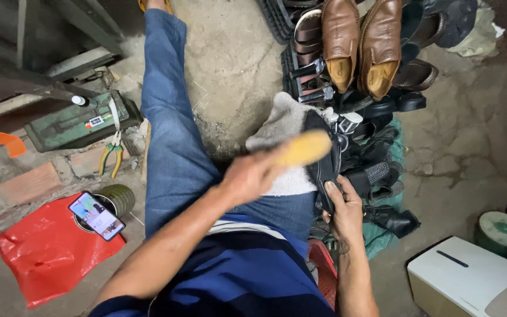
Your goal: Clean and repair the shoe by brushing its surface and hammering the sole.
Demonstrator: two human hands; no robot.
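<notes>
Concrete floor (236, 53) — left hand (246, 176) grips a blurred brush (303, 148), right hand (340, 205) clasps the black shoe (324, 158); short, even strokes suit best.

A street-level cobbler's workspace — bare concrete floor (230, 53), rows of worn shoes (359, 47), pliers (111, 157) beside a green toolbox (77, 123).

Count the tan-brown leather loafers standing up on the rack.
2. One brown loafer stands left, the other brown loafer right beside it, both on the black rack. Darker shoes around them may hide more.
</notes>
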